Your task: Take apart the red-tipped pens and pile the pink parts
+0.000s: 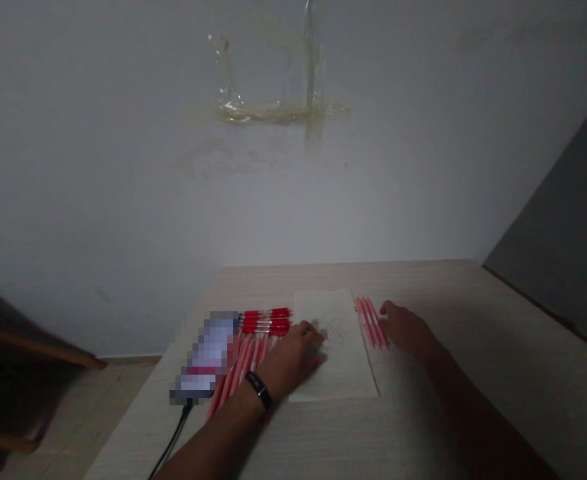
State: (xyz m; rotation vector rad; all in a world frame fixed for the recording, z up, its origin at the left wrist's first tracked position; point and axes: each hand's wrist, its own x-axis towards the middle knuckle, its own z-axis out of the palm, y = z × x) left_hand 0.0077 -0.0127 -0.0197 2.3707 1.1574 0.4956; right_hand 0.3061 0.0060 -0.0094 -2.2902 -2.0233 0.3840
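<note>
The left hand is reaching over the paper at lower centre, loosely open. The right hand is sitting beside pink pens just right of it; whether it is gripping any, I cannot tell. A bump could be sending these rolling; the left forearm could be dragging the pen pile.

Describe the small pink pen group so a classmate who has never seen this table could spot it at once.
On the pale table, find the whitish paper. Just past its right edge, beside the right hand, lies the small pink pen group. Unlike the larger pink bundle and the red pens left of the paper, it is a separate row.
</note>
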